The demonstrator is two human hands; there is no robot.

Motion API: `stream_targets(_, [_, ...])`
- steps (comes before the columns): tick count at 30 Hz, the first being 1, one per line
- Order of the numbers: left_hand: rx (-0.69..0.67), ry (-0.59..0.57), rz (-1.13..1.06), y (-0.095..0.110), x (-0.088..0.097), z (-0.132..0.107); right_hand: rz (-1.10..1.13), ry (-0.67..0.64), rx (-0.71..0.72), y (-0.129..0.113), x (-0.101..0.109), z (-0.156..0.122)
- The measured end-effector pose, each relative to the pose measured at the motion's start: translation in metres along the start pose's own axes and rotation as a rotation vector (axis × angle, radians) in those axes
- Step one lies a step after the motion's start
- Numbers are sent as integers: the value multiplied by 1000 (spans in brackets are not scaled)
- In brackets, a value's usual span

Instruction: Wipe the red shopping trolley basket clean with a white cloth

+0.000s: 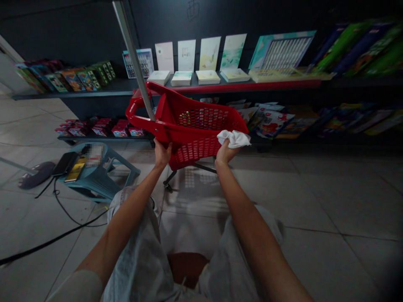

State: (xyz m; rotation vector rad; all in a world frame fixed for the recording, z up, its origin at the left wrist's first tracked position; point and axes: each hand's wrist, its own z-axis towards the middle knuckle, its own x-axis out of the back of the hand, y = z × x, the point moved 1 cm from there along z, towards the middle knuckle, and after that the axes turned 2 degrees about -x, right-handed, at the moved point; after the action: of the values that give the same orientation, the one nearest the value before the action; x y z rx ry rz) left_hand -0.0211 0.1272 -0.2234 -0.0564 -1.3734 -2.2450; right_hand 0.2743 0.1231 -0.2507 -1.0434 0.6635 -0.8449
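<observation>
A red plastic shopping basket on wheels (201, 126) stands tilted in front of me, with a grey metal handle pole (134, 58) rising from it. My left hand (162, 153) grips the basket's near rim, fingers closed over the edge. My right hand (225, 153) is closed on a crumpled white cloth (234, 138) and presses it against the basket's right side wall. I am seated, with my knees in light trousers below both arms.
A dark shelf (252, 86) with books and boxed sets runs along the back wall, with a lower shelf (100, 136) of red boxes. A blue plastic stool (100, 172) carrying phones stands at the left. Black cables (63, 209) trail over the tiled floor.
</observation>
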Motion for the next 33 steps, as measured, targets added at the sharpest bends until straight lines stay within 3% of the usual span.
stream_targets(2, [12, -11, 21, 3, 1, 0, -65, 36, 152, -17, 7, 13])
stream_targets(3, [19, -19, 39, 5, 2, -1, -99, -29, 234, -26, 9, 17])
stream_targets(7, [60, -44, 132, 14, 6, -1, -323, -498, 534, -61, 15, 14])
stream_targets(10, [88, -55, 188, 20, 9, -1, -473, -613, 603, -75, 19, 13])
stream_targets(17, [85, -74, 310, 23, 21, 4, -549, -696, 654, -78, 28, 30])
stream_targets(24, [181, -51, 447, 20, 33, 14, -630, -657, 616, -70, 54, 50])
stream_targets(29, [227, -31, 413, 18, 39, 20, -725, -648, 558, -61, 79, 63])
stream_targets(33, [206, 18, 360, 25, 35, 8, -729, -656, 568, -63, 82, 58])
